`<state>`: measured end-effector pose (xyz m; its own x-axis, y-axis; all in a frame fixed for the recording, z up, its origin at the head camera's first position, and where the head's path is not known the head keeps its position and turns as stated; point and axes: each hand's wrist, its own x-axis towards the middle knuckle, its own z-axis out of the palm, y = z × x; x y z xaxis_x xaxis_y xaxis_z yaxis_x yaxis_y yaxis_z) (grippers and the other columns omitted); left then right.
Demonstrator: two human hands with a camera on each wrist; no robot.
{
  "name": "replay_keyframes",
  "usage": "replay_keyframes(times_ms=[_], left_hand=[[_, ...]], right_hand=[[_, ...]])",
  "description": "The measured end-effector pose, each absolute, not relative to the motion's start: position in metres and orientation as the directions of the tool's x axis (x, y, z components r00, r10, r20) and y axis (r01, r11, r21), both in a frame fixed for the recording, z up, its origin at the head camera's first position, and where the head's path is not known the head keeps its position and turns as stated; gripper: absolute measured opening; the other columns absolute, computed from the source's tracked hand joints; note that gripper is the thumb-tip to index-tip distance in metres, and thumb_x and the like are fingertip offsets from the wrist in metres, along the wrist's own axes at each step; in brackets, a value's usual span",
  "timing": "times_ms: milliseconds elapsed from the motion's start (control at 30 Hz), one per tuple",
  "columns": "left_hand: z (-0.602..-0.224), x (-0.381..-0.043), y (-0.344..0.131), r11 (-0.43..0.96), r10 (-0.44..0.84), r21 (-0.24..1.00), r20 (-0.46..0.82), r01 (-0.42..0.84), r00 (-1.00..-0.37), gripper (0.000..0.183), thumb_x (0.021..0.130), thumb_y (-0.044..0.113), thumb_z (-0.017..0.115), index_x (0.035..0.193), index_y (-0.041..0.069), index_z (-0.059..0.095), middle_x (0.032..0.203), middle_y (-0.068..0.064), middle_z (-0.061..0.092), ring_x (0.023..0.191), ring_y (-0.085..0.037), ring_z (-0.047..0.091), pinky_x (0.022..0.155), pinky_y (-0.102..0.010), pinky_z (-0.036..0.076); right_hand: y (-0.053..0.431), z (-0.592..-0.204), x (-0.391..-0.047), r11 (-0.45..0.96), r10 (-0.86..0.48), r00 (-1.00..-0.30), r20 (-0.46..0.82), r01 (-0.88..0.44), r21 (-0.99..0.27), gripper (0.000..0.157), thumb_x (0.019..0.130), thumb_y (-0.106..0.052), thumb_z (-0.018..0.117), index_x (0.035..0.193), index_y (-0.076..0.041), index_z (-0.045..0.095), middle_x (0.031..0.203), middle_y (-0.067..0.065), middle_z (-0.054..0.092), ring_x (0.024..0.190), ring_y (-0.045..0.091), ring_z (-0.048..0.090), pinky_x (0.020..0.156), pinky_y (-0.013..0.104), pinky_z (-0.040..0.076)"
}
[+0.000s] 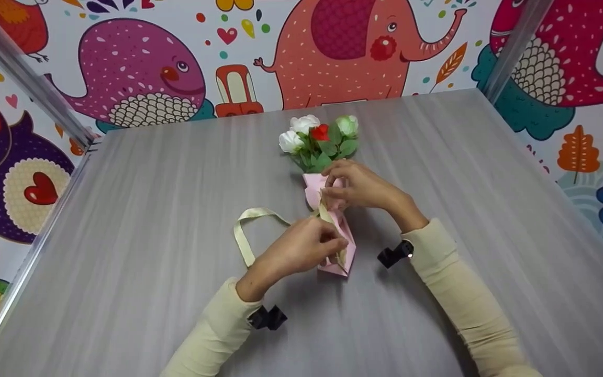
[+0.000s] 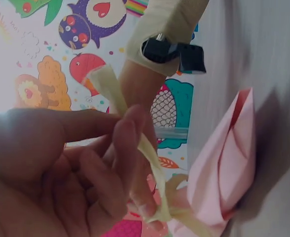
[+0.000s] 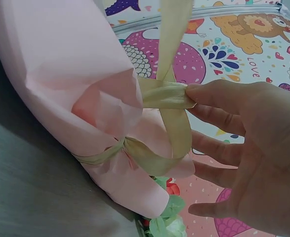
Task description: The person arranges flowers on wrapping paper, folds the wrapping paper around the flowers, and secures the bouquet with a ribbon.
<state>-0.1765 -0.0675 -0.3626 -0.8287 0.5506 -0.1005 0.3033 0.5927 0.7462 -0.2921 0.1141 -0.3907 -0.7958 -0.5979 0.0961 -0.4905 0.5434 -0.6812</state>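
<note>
A bouquet wrapped in pink paper (image 3: 61,44) lies on the table, its white roses (image 1: 304,124), red flower (image 1: 320,132) and green leaves pointing away from me. Pale yellow ribbon (image 3: 100,155) runs round the gathered paper and crosses at its front. My right hand (image 1: 359,186) pinches a ribbon loop between thumb and index finger; its other fingers are spread in the right wrist view. Nearer to me, my left hand (image 1: 301,246) pinches a ribbon end (image 2: 107,89) between thumb and fingertips, above the paper's narrow end. In the head view, the hands partly hide the crossing.
A long curve of ribbon (image 1: 241,235) lies on the grey table (image 1: 176,173) left of the bouquet. Walls with printed cartoon animals and metal corner posts (image 1: 34,68) stand around the table. Black camera mounts (image 1: 267,318) sit on both sleeves.
</note>
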Motion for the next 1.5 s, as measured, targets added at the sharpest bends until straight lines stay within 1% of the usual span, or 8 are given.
replay_keyframes(times_ms=[233,433,567,700,900,1100,1333,1500], left_hand=[[-0.373,-0.185,-0.063,0.636,0.546,0.7,-0.108,0.327,-0.831,0.038,0.102,0.028,0.059,0.079,0.005,0.078,0.066,-0.007,0.073,0.051,-0.002,0.054,0.049,-0.018,0.039],[-0.38,-0.208,-0.075,0.72,0.25,0.676,-0.04,0.159,-0.967,0.025,0.095,0.027,0.069,0.083,0.007,0.079,0.072,-0.004,0.073,0.057,-0.007,0.056,0.052,-0.02,0.039],[-0.388,-0.225,-0.078,0.732,0.109,0.679,-0.038,0.055,-0.993,0.021,0.087,0.029,0.079,0.093,0.009,0.078,0.082,-0.004,0.075,0.065,-0.01,0.059,0.057,-0.021,0.04],[-0.397,-0.237,-0.077,0.672,0.112,0.739,-0.051,0.038,-0.992,0.024,0.082,0.028,0.083,0.096,0.009,0.078,0.084,-0.005,0.075,0.065,-0.009,0.057,0.056,-0.02,0.041],[-0.409,-0.246,-0.074,0.594,0.119,0.801,0.005,0.076,-0.993,0.012,0.087,0.017,0.075,0.092,0.008,0.08,0.083,-0.005,0.075,0.064,-0.008,0.056,0.055,-0.018,0.042],[-0.415,-0.248,-0.074,0.549,0.094,0.835,-0.018,0.036,-0.995,0.018,0.095,0.016,0.068,0.088,0.005,0.08,0.074,-0.004,0.07,0.06,-0.008,0.056,0.053,-0.018,0.043],[-0.413,-0.248,-0.077,0.476,0.11,0.879,-0.08,-0.018,-0.991,0.021,0.095,0.015,0.068,0.086,0.001,0.08,0.072,-0.006,0.072,0.059,-0.007,0.061,0.054,-0.018,0.05],[-0.413,-0.25,-0.079,0.485,0.112,0.874,-0.094,-0.028,-0.989,0.022,0.095,0.018,0.068,0.085,0.002,0.08,0.065,0.0,0.066,0.057,-0.008,0.059,0.052,-0.018,0.047]], right_hand=[[0.115,-0.391,-0.293,0.536,-0.606,-0.788,0.107,-0.504,-0.678,0.018,0.094,-0.021,0.071,0.09,-0.003,0.073,0.132,0.018,0.063,0.127,0.033,0.055,0.104,0.051,0.045],[0.115,-0.391,-0.293,0.539,-0.611,-0.783,0.113,-0.517,-0.665,0.019,0.093,-0.022,0.072,0.093,-0.004,0.075,0.131,0.017,0.064,0.125,0.033,0.056,0.104,0.051,0.046],[0.115,-0.39,-0.292,0.542,-0.618,-0.779,0.109,-0.522,-0.659,0.018,0.093,-0.021,0.072,0.093,-0.004,0.075,0.132,0.017,0.063,0.126,0.033,0.055,0.105,0.051,0.046],[0.113,-0.39,-0.291,0.519,-0.626,-0.769,0.126,-0.532,-0.669,0.017,0.091,-0.02,0.074,0.092,-0.003,0.076,0.131,0.018,0.063,0.126,0.033,0.056,0.104,0.051,0.046],[0.108,-0.392,-0.289,0.478,-0.648,-0.739,0.181,-0.581,-0.659,0.017,0.091,-0.019,0.074,0.092,-0.002,0.077,0.126,0.018,0.066,0.121,0.034,0.06,0.1,0.051,0.048],[0.109,-0.384,-0.285,0.53,-0.587,-0.8,0.126,-0.496,-0.688,0.021,0.096,-0.02,0.067,0.105,-0.002,0.074,0.128,0.017,0.062,0.112,0.033,0.062,0.094,0.047,0.051],[0.114,-0.371,-0.275,0.669,-0.554,-0.831,0.039,-0.473,-0.574,0.023,0.094,-0.027,0.071,0.085,-0.006,0.074,0.082,0.005,0.064,0.072,0.016,0.054,0.064,0.029,0.043],[0.113,-0.368,-0.27,0.718,-0.578,-0.812,-0.087,-0.454,-0.528,0.026,0.092,-0.034,0.072,0.08,-0.011,0.072,0.067,-0.003,0.058,0.059,0.011,0.047,0.055,0.026,0.037]])
